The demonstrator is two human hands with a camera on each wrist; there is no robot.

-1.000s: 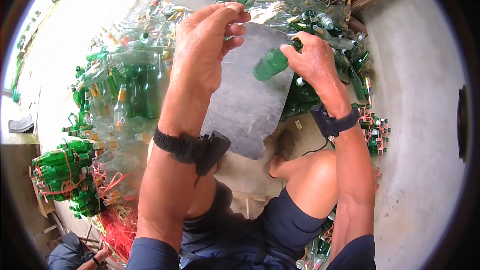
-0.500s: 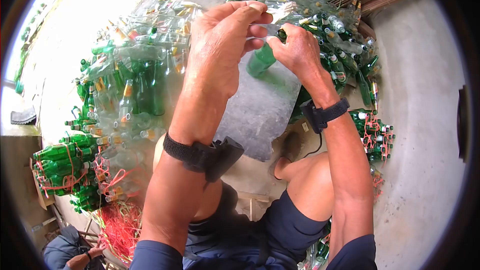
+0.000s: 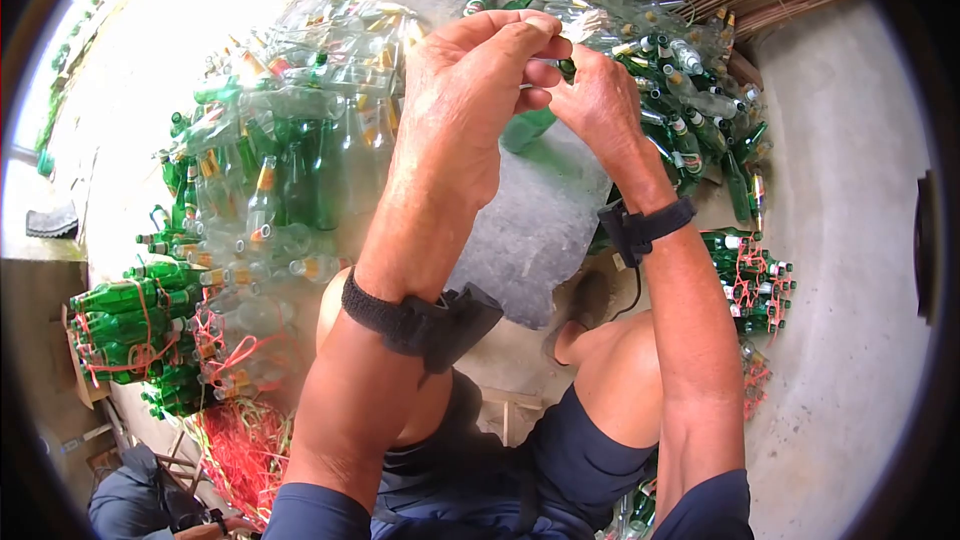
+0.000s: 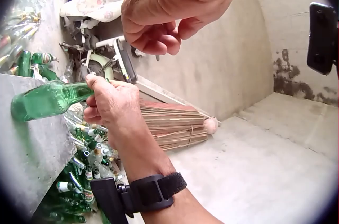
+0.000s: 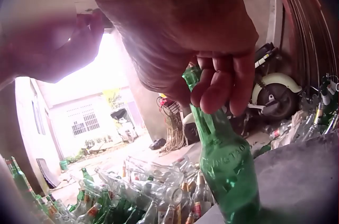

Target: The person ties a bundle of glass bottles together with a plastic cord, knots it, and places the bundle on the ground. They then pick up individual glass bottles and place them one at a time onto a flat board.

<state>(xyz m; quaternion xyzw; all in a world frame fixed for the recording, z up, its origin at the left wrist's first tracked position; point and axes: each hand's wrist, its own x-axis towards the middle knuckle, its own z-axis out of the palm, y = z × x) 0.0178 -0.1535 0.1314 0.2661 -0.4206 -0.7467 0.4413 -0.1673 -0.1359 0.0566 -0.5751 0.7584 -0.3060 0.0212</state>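
Observation:
My right hand [image 3: 597, 100] grips a green glass bottle [image 5: 230, 168] by its neck. Raised lettering shows on its shoulder in the right wrist view. In the left wrist view, the bottle's base overlaps a grey slab [image 4: 39, 150]. Raised just left of the bottle neck in the head view is my left hand [image 3: 465, 90], its fingers curled in and thumb tip close to the forefinger. Nothing shows between those fingers in the left wrist view. From the head camera, the hands hide most of the bottle's upper part.
Piled clear and green bottles [image 3: 290, 160] lie left of the slab, with more bottles [image 3: 690, 110] on its right. Tied green bottles [image 3: 125, 320] sit further left beside red strands [image 3: 240, 450]. A grey wall [image 3: 840, 190] runs along the right. Another person's sleeve [image 3: 135, 500] appears bottom left.
My right hand has brought the bottle leftward toward my left hand, and the two now nearly meet in the head view. The left hand keeps its curled pose while the view has shifted slightly.

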